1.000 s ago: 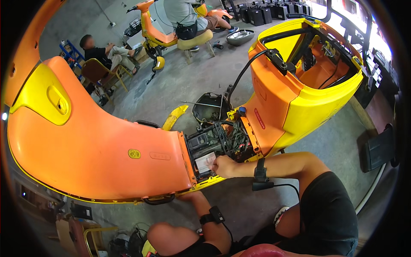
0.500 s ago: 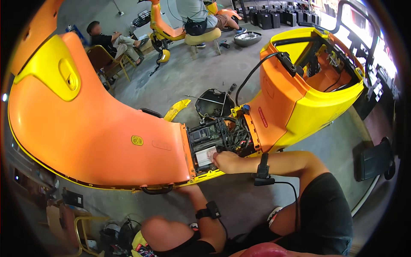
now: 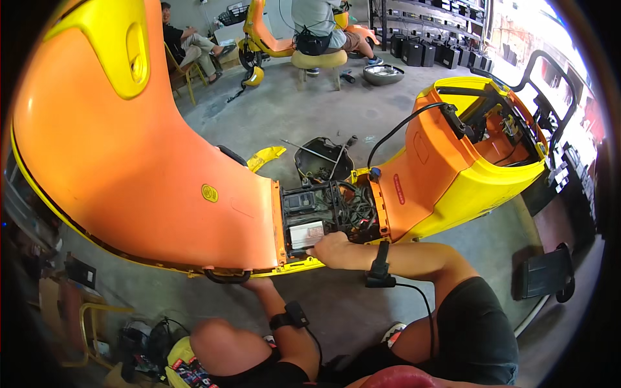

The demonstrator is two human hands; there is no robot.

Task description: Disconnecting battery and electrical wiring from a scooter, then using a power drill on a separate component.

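Observation:
An orange and yellow scooter body (image 3: 155, 168) stretches across the view, its floor compartment uncovered. Inside it lie a silver finned box (image 3: 306, 234), a black module (image 3: 299, 202) and tangled dark wiring (image 3: 356, 204). My right hand (image 3: 333, 249) is closed at the box's lower right corner, by the yellow side rail (image 3: 304, 265); anything between its fingertips is too small to make out. Below the body's near edge is my left hand (image 3: 260, 285), close to a black handle (image 3: 226, 277). Its fingers are hidden under the body.
Beyond the compartment, a black tray-like cover (image 3: 320, 158) holds long tools, beside a yellow trim piece (image 3: 265, 157). One person sits on a stool (image 3: 319, 59) near another scooter; another sits at far left. Black boxes (image 3: 414, 52) stand by shelves. A black case (image 3: 546, 275) lies at right.
My right hand has shifted from the silver box's right end down to its lower corner, uncovering more of the box. My left hand stays under the body's edge. The whole view has shifted somewhat.

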